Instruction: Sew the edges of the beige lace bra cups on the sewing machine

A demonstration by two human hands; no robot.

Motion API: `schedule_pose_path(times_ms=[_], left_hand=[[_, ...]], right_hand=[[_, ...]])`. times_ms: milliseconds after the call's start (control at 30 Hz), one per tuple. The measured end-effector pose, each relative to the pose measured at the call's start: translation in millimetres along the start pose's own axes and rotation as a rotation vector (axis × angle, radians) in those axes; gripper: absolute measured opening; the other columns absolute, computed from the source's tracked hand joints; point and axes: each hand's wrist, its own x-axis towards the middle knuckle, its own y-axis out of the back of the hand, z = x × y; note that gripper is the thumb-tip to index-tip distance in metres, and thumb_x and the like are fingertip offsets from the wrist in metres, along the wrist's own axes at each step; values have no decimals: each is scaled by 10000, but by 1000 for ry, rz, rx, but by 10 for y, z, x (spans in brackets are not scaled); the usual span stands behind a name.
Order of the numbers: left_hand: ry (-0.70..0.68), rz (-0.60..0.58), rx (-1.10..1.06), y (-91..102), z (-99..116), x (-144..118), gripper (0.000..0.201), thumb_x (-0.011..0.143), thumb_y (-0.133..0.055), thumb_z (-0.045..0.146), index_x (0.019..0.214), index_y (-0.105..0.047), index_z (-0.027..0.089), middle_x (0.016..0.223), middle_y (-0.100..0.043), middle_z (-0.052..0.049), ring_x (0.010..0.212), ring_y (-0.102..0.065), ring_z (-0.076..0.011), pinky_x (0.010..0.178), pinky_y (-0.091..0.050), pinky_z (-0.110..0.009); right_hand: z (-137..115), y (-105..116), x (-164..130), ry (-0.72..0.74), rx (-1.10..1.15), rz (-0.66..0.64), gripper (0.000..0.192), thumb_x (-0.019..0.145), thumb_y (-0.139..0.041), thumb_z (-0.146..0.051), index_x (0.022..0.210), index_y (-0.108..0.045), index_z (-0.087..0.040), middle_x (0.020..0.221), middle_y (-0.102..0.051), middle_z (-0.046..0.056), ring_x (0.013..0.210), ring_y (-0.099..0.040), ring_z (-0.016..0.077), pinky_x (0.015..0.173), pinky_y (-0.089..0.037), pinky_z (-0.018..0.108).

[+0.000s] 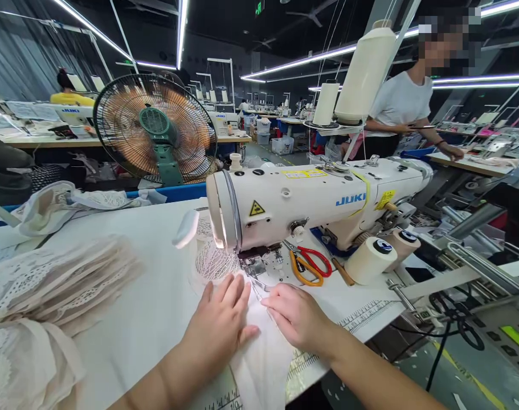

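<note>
A white sewing machine (pixel 285 199) marked JUKI spans the table before me. Under its head lies a pale lace garment piece (pixel 216 263), whose white cloth end hangs toward me over the table edge. My left hand (pixel 220 316) rests flat on this fabric just in front of the needle area, fingers stretched out. To the right, my right hand (pixel 295 316) is closed, pinching the fabric's right edge between thumb and fingers. The needle itself is hidden beneath the machine head. Red-and-orange-handled scissors (pixel 308 265) lie beside the machine bed.
Stacks of lace pieces (pixel 54 285) cover the table's left side. Thread cones (pixel 370 259) stand at right near a metal tape bracket (pixel 468 256). A large fan (pixel 156 125) stands behind the table. A co-worker in a white shirt (pixel 402 102) is at the back right.
</note>
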Motion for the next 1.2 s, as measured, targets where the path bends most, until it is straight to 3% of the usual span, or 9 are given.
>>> schedule_pose_path(times_ms=[133, 300, 467, 567, 833, 1200], left_hand=[[-44, 77, 11, -69, -9, 9, 632, 893, -566, 456, 1368, -474, 49, 1387, -484, -240, 1287, -449, -396, 1029, -425, -562], [-87, 183, 58, -149, -39, 46, 660, 885, -553, 511, 1330, -514, 25, 1339, -526, -261, 1216, -523, -403, 957, -492, -550], [-148, 303, 40, -202, -89, 13, 595, 934, -458, 489, 1246, -575, -3, 1311, -559, -248, 1190, -561, -343, 940, -533, -429], [-160, 285, 8, -196, -123, -12, 504, 953, -424, 394, 1248, -575, 13, 1314, -568, -219, 1183, -574, -305, 936, -542, -384], [-202, 305, -92, -238, -172, 17, 495, 937, -464, 376, 1244, -579, 5, 1344, -513, -260, 1221, -530, -351, 983, -503, -433], [-186, 144, -135, -131, -137, 3, 563, 873, -575, 365, 1308, -527, 10, 1411, -424, -258, 1283, -458, -371, 1020, -468, -457]], right_hand=[[19, -15, -7, -6, 1, -13, 273, 887, -401, -132, 950, -666, -133, 763, -602, 72, 679, -550, 170, 589, -482, 285], [17, -10, -8, -40, 4, -28, 268, 887, -401, -139, 938, -664, -148, 769, -610, 67, 677, -553, 168, 588, -478, 284], [15, 15, 3, -44, 7, -32, 271, 889, -397, -158, 935, -663, -157, 757, -610, 62, 666, -553, 169, 579, -487, 287], [19, 20, 2, -31, 13, -14, 270, 881, -400, -150, 947, -662, -157, 765, -618, 62, 669, -565, 169, 578, -490, 284], [32, 6, -14, -40, 25, -20, 261, 875, -413, -128, 968, -657, -148, 791, -612, 74, 679, -562, 172, 592, -496, 289], [30, 28, -16, -65, 17, -75, 277, 870, -406, -123, 989, -656, -144, 809, -601, 82, 710, -558, 187, 623, -501, 310]])
